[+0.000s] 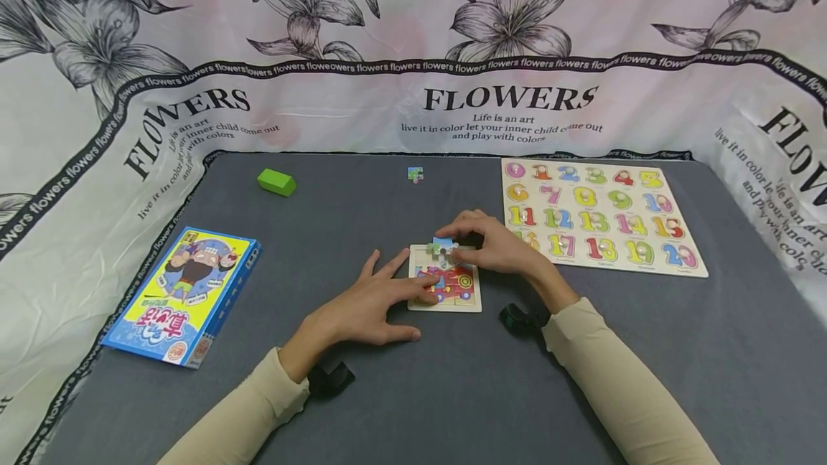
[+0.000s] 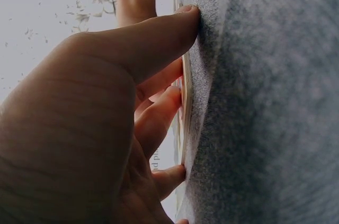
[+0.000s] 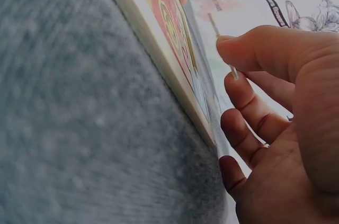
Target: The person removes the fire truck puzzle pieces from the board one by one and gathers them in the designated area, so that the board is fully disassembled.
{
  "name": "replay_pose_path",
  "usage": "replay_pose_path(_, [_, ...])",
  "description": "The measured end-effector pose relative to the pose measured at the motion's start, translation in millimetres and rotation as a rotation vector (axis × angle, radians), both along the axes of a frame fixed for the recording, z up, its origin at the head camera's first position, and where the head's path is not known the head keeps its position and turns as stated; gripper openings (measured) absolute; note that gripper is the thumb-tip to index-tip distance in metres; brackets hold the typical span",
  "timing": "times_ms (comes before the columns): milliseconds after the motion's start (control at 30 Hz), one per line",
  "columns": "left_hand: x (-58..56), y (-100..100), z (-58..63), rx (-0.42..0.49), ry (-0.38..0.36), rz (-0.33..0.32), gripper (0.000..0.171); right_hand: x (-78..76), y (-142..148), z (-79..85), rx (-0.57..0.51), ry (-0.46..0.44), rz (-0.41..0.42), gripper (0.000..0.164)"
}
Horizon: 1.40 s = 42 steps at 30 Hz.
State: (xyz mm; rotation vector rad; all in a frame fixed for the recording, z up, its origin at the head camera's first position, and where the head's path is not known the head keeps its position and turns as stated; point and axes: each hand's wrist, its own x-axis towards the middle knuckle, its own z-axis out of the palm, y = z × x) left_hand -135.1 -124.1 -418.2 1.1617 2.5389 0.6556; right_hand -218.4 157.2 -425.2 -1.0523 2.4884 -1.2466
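A small wooden puzzle tray (image 1: 446, 309) with a red vehicle picture (image 1: 460, 283) lies flat in front of me. My left hand (image 1: 365, 305) has its fingers spread, with fingertips on the tray's picture and left edge; its thumb is on the cloth. Between thumb and index finger, my right hand (image 1: 492, 244) pinches a blue and green jigsaw piece (image 1: 443, 244) over the tray's far part. In the right wrist view, the piece (image 3: 234, 72) appears edge-on and the tray's edge (image 3: 153, 60) lies beside the hand.
Another small jigsaw piece (image 1: 416, 174) lies at the back of the grey cloth (image 1: 413, 415). A number board (image 1: 688, 270) is behind the right hand. To the left are a green block (image 1: 276, 182) and a blue and yellow box (image 1: 184, 293).
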Motion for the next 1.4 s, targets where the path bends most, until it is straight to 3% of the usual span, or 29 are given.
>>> replay_pose_path(367, [0.3, 0.5, 0.0, -0.002, -0.006, 0.005, 0.053, -7.0, 3.1, 5.4, -0.043, -0.019, -0.071, 0.036])
replay_pose_path(667, [2.4, 1.9, 0.0, 0.012, -0.018, 0.007, 0.052, -22.1, 7.4, 7.6, -0.052, -0.051, -0.154, 0.037])
replay_pose_path(900, [1.7, 2.3, 0.9, 0.012, -0.016, 0.011, 0.052, -41.6, 4.5, 10.1, 0.018, -0.016, -0.230, 0.037])
replay_pose_path(1400, [1.6, 1.0, 0.8, 0.007, -0.030, 0.015, 0.053, -80.0, -0.6, 19.0, 0.177, -0.063, -0.237, 0.037])
